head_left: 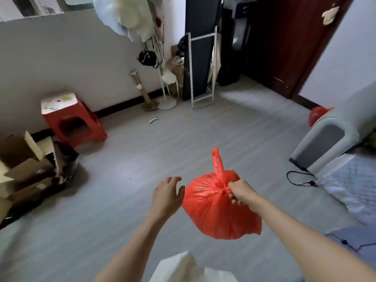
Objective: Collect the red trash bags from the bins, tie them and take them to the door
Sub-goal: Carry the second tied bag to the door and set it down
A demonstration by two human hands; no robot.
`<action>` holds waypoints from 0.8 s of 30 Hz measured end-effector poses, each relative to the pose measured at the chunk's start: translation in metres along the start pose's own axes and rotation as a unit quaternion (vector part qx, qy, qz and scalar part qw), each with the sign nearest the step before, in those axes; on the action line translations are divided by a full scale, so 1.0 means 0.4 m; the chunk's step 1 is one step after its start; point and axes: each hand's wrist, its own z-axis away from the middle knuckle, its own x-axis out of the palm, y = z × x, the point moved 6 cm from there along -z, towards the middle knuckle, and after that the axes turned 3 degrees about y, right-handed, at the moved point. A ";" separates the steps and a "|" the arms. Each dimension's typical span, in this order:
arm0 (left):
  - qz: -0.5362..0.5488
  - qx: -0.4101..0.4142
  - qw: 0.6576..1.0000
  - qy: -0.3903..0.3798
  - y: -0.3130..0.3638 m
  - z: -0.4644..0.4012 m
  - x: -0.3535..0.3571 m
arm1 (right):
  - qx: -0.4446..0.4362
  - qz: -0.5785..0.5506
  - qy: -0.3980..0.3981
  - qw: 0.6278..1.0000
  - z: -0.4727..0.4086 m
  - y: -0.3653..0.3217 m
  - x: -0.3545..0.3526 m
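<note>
A full red trash bag (215,212) hangs in front of me above the grey floor, its neck gathered and one loose handle sticking up. My right hand (238,192) grips the gathered neck. My left hand (167,193) hovers just left of the bag with its fingers spread, touching nothing. A second red bag (316,116) shows partly behind a grey-white unit at the right. The dark red door (293,43) stands at the far right.
A red stool (75,121) stands by the left wall, with cardboard boxes (24,165) and a black bin (65,159) nearer. A white stand (162,82) and ladder frame (201,70) are at the back. A grey-white unit (325,139), cable (299,178) and mattress (350,180) lie right.
</note>
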 end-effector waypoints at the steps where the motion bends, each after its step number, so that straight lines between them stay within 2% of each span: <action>1: 0.001 0.009 1.000 0.002 0.020 -0.080 0.004 | 0.003 -0.003 0.012 1.000 -0.062 -0.034 -0.037; 7: -0.004 0.068 0.998 -0.018 0.168 -0.598 0.062 | 0.030 -0.051 0.075 0.995 -0.468 -0.203 -0.248; 10: -0.012 0.115 0.992 -0.055 0.288 -0.885 0.111 | 0.059 -0.057 0.114 0.990 -0.663 -0.284 -0.385; 16: -0.012 0.202 0.972 -0.121 0.659 -1.343 0.219 | 0.086 -0.111 0.192 0.971 -0.963 -0.385 -0.722; 21: -0.014 0.272 0.950 -0.154 0.960 -1.638 0.360 | 0.034 -0.057 0.251 0.966 -1.246 -0.465 -1.016; 24: -0.021 0.282 0.944 -0.171 1.142 -1.834 0.458 | 0.045 -0.028 0.266 0.962 -1.442 -0.469 -1.200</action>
